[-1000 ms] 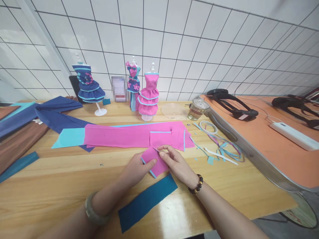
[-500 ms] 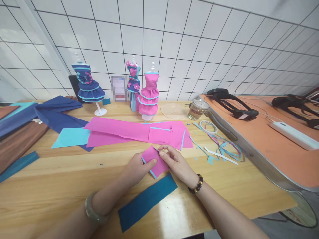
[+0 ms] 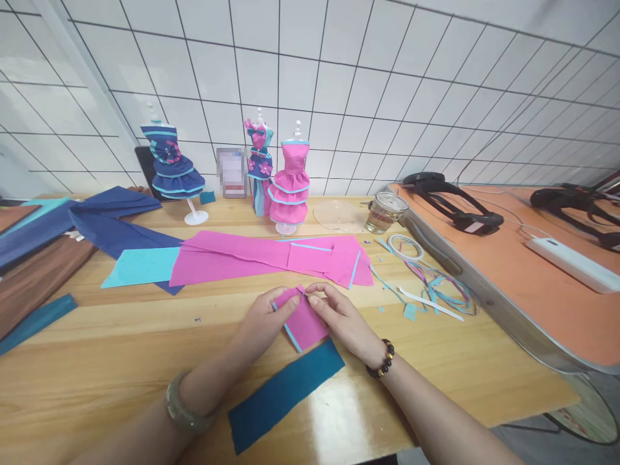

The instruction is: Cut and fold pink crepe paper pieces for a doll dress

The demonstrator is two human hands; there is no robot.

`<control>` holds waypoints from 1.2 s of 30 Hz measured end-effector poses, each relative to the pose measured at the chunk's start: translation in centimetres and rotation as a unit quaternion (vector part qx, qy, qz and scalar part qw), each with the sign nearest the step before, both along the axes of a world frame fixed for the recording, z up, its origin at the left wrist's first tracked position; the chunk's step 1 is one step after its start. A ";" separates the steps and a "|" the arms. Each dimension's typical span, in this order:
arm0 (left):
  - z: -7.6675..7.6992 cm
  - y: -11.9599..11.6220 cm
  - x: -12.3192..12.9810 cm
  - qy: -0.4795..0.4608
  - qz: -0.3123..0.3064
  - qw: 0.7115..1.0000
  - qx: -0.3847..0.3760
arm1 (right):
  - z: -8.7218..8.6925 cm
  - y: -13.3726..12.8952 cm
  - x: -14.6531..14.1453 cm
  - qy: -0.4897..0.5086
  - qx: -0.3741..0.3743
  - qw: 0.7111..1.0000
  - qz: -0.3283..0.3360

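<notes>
A small pink fabric piece with light blue trim along one side is held up between my two hands. My left hand pinches its upper left edge between thumb and fingers. At its top edge, the thumb and fingertips of my right hand are closed on the cloth; a tiny dark spot shows there, too small to name. Just below lies a teal fabric strip on the wooden table. Behind my hands, long pink fabric lies spread, with a trimmed pink piece on it.
Three miniature dress forms wear a navy dress, a multicoloured dress and a pink dress. A glass of liquid, a tape roll and ribbon scraps sit right. Brown cloth and navy cloth lie left.
My left thumb has moved up to the top edge of the small pink piece, and a fold now shows there. The long pink fabric behind has shifted slightly.
</notes>
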State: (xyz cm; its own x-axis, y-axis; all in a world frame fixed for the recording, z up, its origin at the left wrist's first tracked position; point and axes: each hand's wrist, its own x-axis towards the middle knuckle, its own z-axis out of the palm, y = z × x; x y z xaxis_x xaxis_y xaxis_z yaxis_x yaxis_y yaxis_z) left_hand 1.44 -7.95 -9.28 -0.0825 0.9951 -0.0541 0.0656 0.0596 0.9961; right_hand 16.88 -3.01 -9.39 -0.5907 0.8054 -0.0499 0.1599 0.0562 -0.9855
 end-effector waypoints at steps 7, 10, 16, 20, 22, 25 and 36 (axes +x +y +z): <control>-0.2 -0.1 0.2 -0.011 -0.011 1.000 -0.014 | 0.1 -0.1 -0.1 0.008 -0.005 1.000 -0.009; -0.3 -0.1 0.1 -0.016 -0.016 1.000 -0.019 | 0.1 0.0 -0.1 0.008 -0.009 1.000 -0.004; -0.2 -0.1 0.0 -0.042 -0.019 0.999 -0.023 | 0.3 -0.1 -0.1 0.023 -0.034 0.999 0.005; -0.2 -0.1 -0.1 -0.058 -0.014 0.998 -0.031 | 0.4 -0.1 -0.2 0.022 -0.041 0.999 0.009; -0.2 -0.1 -0.2 -0.071 -0.002 0.997 -0.037 | 0.5 -0.2 -0.2 0.016 -0.037 0.999 0.007; -0.2 -0.1 -0.1 -0.079 0.006 0.996 -0.044 | 0.4 -0.2 -0.2 0.009 -0.030 0.999 0.009; 0.2 -0.1 0.2 -0.032 -0.007 0.999 -0.040 | 0.1 -0.2 -0.1 0.001 -0.023 1.000 0.013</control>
State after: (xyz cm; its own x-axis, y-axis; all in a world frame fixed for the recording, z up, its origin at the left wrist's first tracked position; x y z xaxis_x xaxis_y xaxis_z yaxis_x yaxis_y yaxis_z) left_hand 1.68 -8.01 -9.04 -0.0634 0.9883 -0.1387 0.0038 0.1392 0.9903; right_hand 16.75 -3.22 -9.25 -0.6112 0.7868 -0.0860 0.1571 0.0141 -0.9875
